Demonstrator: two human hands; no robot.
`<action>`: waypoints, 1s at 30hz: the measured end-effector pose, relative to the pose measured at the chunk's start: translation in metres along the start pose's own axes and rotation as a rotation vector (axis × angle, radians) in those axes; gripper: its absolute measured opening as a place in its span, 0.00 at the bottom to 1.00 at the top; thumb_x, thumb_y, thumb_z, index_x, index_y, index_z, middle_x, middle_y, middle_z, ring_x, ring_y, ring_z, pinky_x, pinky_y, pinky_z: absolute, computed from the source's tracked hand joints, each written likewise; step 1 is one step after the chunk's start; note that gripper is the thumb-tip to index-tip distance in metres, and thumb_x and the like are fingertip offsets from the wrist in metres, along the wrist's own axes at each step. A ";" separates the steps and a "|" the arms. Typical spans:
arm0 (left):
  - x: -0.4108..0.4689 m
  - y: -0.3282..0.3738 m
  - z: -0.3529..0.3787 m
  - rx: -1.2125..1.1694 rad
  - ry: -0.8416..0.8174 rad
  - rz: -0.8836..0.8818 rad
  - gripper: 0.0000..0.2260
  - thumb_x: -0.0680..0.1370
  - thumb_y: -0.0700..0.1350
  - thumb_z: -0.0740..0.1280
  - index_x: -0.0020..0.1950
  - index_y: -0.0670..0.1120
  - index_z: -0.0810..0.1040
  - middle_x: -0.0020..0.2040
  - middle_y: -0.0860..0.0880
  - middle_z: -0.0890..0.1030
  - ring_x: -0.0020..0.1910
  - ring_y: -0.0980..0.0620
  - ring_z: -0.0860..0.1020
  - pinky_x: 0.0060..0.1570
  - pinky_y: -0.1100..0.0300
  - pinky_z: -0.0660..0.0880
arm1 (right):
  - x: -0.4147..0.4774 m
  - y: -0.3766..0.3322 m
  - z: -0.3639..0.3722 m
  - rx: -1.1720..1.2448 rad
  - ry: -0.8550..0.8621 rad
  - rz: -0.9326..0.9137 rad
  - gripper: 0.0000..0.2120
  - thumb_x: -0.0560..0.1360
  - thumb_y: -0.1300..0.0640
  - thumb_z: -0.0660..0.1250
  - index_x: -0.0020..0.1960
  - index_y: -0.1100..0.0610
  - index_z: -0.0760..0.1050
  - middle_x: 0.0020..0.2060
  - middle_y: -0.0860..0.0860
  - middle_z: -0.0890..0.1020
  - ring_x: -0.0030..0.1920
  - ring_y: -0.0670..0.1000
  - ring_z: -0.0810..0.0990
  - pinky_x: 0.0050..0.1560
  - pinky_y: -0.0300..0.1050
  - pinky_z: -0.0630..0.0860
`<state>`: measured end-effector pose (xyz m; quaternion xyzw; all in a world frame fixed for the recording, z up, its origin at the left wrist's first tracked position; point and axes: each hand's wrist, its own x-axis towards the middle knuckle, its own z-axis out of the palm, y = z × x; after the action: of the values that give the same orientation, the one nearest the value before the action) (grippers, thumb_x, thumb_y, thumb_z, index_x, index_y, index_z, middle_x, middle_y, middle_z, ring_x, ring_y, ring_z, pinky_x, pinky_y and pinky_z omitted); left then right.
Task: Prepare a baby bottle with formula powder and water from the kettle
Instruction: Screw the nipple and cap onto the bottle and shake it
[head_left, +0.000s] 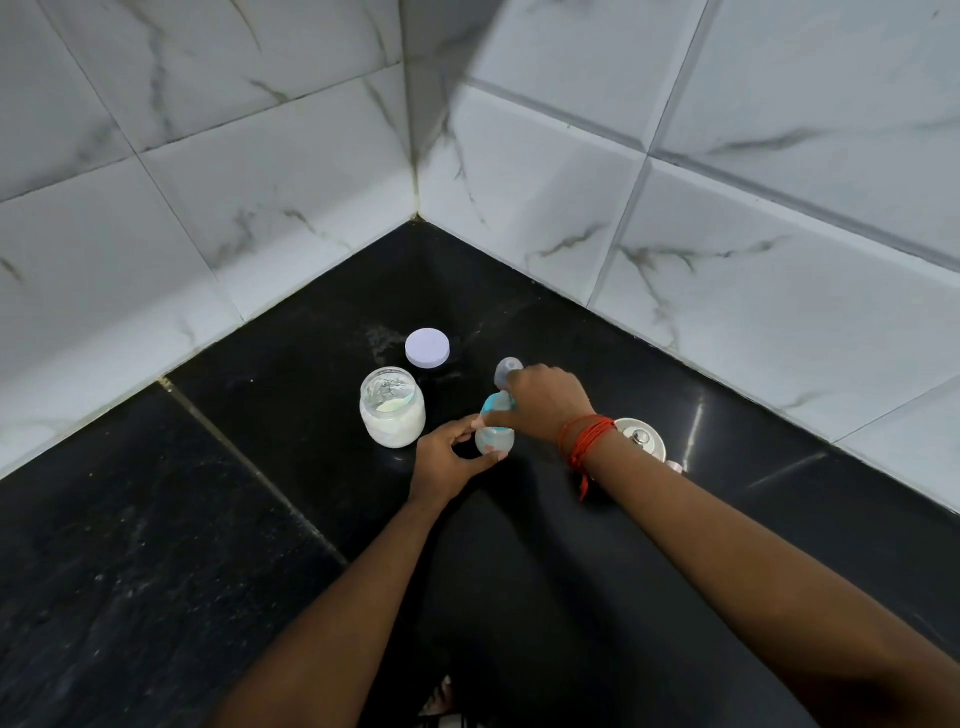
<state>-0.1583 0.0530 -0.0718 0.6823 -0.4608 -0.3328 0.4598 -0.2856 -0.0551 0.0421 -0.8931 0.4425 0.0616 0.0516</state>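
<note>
A small clear baby bottle (493, 440) stands on the black counter (208, 519). My left hand (447, 460) grips its body from the left. My right hand (545, 402) is over the bottle's top and holds the teal collar (493, 404). A clear cap (506, 370) shows just beyond my right fingers; I cannot tell whether it stands on the counter or is held. An open glass jar of white formula powder (392, 408) stands to the left of the bottle. A steel kettle lid (644, 436) peeks out behind my right wrist.
The jar's pale lilac lid (427, 348) lies flat behind the jar, with a dusting of spilled powder (382, 340) beside it. White marble-look tiled walls (727, 234) meet in a corner behind the things. A red thread is tied round my right wrist.
</note>
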 end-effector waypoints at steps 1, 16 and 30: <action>0.000 0.000 0.000 0.001 0.000 -0.006 0.27 0.68 0.42 0.84 0.66 0.45 0.82 0.61 0.49 0.85 0.59 0.55 0.83 0.64 0.59 0.79 | -0.001 0.001 0.000 -0.008 0.006 0.021 0.32 0.67 0.25 0.62 0.44 0.55 0.75 0.35 0.49 0.76 0.32 0.49 0.74 0.32 0.42 0.70; 0.000 0.001 -0.002 0.063 -0.044 0.013 0.27 0.70 0.43 0.82 0.68 0.47 0.81 0.62 0.54 0.84 0.59 0.63 0.81 0.59 0.74 0.73 | 0.002 0.007 -0.011 0.301 -0.178 -0.177 0.27 0.71 0.54 0.76 0.68 0.50 0.73 0.64 0.53 0.78 0.64 0.54 0.77 0.64 0.53 0.77; 0.000 0.000 -0.002 -0.001 -0.037 0.057 0.24 0.71 0.43 0.82 0.66 0.49 0.82 0.60 0.53 0.85 0.61 0.58 0.83 0.66 0.55 0.79 | -0.006 0.008 0.021 0.389 -0.025 0.013 0.27 0.68 0.43 0.75 0.65 0.49 0.77 0.56 0.52 0.84 0.57 0.52 0.82 0.57 0.44 0.77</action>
<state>-0.1569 0.0533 -0.0714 0.6622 -0.4884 -0.3325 0.4609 -0.2966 -0.0520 0.0224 -0.8625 0.4514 -0.0140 0.2284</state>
